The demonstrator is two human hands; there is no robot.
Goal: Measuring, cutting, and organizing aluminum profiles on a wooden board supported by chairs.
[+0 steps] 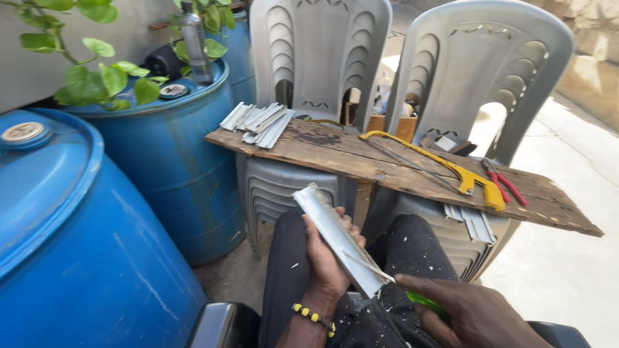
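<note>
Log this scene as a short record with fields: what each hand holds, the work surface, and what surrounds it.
left hand: holds a pale grey metal strip across the lap
right hand: grips a green-handled tool, its thin tip on the strip's lower end
work surface: weathered wooden plank laid across two grey plastic chairs
on plank: stack of cut grey strips, yellow-framed hacksaw, red-handled pliers
surroundings: two blue plastic drums, green leafy plant
</note>
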